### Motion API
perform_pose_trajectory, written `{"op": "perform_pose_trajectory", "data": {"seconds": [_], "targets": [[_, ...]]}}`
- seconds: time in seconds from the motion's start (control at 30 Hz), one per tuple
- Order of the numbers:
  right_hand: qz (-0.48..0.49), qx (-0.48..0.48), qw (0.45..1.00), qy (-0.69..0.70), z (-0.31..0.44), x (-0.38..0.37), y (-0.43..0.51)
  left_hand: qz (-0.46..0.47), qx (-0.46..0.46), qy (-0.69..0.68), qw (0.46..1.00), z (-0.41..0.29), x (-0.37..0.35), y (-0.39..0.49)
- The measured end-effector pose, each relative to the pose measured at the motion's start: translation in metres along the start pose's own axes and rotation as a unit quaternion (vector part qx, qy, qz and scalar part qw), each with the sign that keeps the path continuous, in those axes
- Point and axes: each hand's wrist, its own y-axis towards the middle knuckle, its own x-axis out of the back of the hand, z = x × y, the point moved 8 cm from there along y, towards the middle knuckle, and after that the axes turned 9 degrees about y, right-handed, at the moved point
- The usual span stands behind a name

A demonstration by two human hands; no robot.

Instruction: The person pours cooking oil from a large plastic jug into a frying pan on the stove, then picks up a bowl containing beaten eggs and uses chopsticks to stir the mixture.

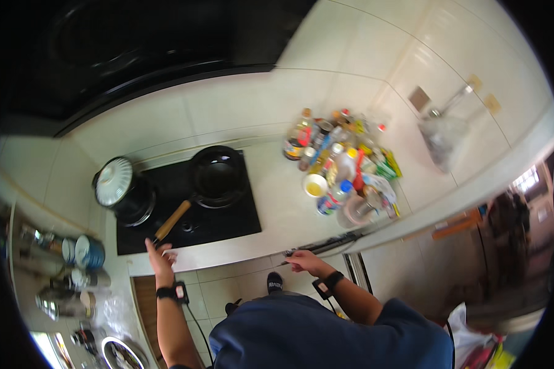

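Note:
A dark wok (pixel 217 173) sits on the right side of the black cooktop (pixel 244 221), its wooden handle (pixel 173 220) slanting towards the front left. My left hand (pixel 160 260) is at the handle's end, fingers apart; whether it touches the handle is not clear. Over the counter's front edge, my right hand (pixel 304 262) has its fingers closed around a thin, dark, pointed thing, too small and blurred to name. On the cooktop's left stands a dark pot (pixel 136 203) with a pale, ribbed lid (pixel 114 181) tilted against it.
Bottles, packets and a white bowl (pixel 315 185) crowd the counter right of the cooktop. A black range hood (pixel 166 55) overhangs the back. Jars and a blue-lidded container (pixel 89 252) stand at the left. A plastic bag (pixel 443 138) hangs on the right wall.

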Motion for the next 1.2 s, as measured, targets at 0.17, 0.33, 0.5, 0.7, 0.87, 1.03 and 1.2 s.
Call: {"op": "perform_pose_trajectory", "data": {"seconds": [0.17, 0.33, 0.5, 0.7, 0.87, 1.03, 1.2], "targets": [[-0.021, -0.015, 0.998, -0.049, -0.013, -0.004, -0.007, 0.043, -0.019, 0.144, 0.989, 0.073, 0.057, -0.028], [0.016, -0.038, 0.992, -0.116, -0.031, -0.026, -0.001, 0.020, 0.031, 0.226, 0.973, 0.144, 0.134, -0.055], [0.060, 0.008, 0.971, -0.233, -0.017, -0.059, 0.013, -0.015, 0.079, 0.276, 0.958, 0.178, 0.182, -0.091], [0.094, -0.003, 0.961, -0.261, -0.006, -0.091, 0.024, -0.057, 0.107, 0.257, 0.959, 0.180, 0.209, -0.116], [0.090, 0.000, 0.959, -0.267, 0.001, -0.101, 0.036, -0.080, 0.066, 0.230, 0.968, 0.162, 0.219, -0.129], [0.060, -0.008, 0.980, -0.188, 0.013, -0.115, 0.043, -0.108, 0.031, 0.132, 0.985, 0.132, 0.232, -0.142], [0.078, 0.010, 0.995, -0.068, 0.036, -0.150, 0.041, -0.107, -0.004, -0.033, 0.994, 0.098, 0.248, -0.160]]}}
